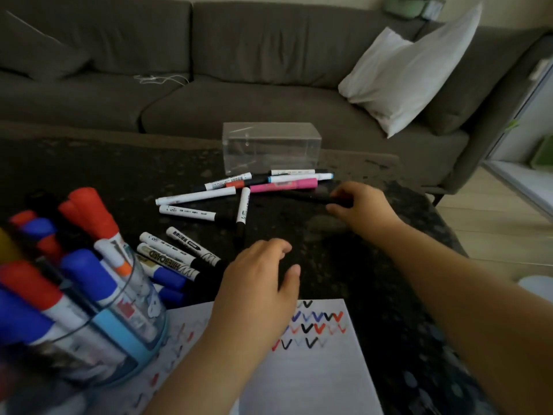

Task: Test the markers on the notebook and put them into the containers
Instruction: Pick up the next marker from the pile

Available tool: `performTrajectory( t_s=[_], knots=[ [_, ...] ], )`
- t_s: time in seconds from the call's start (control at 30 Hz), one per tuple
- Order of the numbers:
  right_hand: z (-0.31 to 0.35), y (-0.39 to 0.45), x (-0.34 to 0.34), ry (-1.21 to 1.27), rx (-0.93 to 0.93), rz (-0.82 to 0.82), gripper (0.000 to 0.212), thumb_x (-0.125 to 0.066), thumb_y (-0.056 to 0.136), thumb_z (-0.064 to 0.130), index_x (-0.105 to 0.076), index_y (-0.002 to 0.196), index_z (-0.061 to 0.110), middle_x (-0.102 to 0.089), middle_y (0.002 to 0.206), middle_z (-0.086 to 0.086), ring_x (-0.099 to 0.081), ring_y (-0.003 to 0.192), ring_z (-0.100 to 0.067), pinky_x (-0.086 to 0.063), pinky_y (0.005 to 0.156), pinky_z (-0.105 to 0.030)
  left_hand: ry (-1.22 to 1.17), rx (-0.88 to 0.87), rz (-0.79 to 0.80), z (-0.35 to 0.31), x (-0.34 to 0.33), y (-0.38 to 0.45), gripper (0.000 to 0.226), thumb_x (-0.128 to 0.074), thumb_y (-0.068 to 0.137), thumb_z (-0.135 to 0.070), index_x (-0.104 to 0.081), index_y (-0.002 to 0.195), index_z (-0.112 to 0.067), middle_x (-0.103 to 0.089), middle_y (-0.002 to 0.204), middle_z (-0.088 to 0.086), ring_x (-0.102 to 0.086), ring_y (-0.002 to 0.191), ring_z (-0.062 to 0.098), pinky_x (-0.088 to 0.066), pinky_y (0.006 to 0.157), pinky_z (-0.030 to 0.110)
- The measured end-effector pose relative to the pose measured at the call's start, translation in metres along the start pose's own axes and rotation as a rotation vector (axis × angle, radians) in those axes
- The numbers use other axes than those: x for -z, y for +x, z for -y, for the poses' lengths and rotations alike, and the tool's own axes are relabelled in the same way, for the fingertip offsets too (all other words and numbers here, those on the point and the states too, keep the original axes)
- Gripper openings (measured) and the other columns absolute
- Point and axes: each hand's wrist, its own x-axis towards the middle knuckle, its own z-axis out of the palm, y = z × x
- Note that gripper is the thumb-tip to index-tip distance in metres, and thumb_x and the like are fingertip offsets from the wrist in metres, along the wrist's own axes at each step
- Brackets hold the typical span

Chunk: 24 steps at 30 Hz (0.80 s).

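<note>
My right hand reaches over the dark table and pinches a black marker lying near the pink marker. My left hand hovers with loosely curled fingers and holds nothing, just above the top edge of the white notebook, whose page shows rows of coloured V-shaped test marks. Several white markers lie scattered in the table's middle. More whiteboard markers lie beside a clear round cup full of red and blue capped markers at the lower left. A clear rectangular box stands empty at the far edge.
The dark speckled table fills the foreground. Behind it runs a grey sofa with a white pillow at its right end. Light wooden floor shows to the right of the table.
</note>
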Motion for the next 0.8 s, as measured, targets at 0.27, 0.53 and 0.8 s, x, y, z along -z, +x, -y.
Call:
performTrajectory(
  t_s=[0.27,0.53,0.8],
  knots=[
    [0.056,-0.155,0.058,0.882,-0.140,0.057,0.011,-0.065,0.084,0.006,-0.067,0.090,0.015,-0.073,0.085,0.006,-0.067,0.082,0.000,-0.053,0.079,-0.019,-0.362,0.262,0.067,-0.025,0.043,-0.060,0.009,-0.055,0.091,-0.029,-0.056,0.095,-0.037,-0.058,0.089,-0.024,-0.055,0.084,-0.009,-0.040,0.063,0.005],
    [0.101,-0.273,0.063,1.237,-0.397,0.379,0.022,-0.040,0.100,0.013,-0.057,0.104,0.001,-0.055,0.067,-0.005,-0.046,0.056,-0.014,-0.040,0.053,-0.024,-0.621,0.457,0.200,-0.052,0.072,-0.121,0.017,-0.048,0.095,-0.031,-0.064,0.096,-0.033,-0.067,0.100,-0.011,-0.063,0.094,0.009,-0.050,0.092,0.038],
    [0.126,-0.342,0.071,1.485,-0.420,0.643,0.033,-0.042,0.093,0.031,-0.057,0.093,0.001,-0.041,0.054,-0.002,-0.027,0.042,-0.006,-0.022,0.034,-0.014,-1.481,0.527,0.422,-0.077,0.096,-0.181,0.031,-0.046,0.086,-0.023,-0.065,0.101,-0.004,-0.069,0.105,0.017,-0.070,0.081,0.019,-0.057,0.071,0.033]
  ],
)
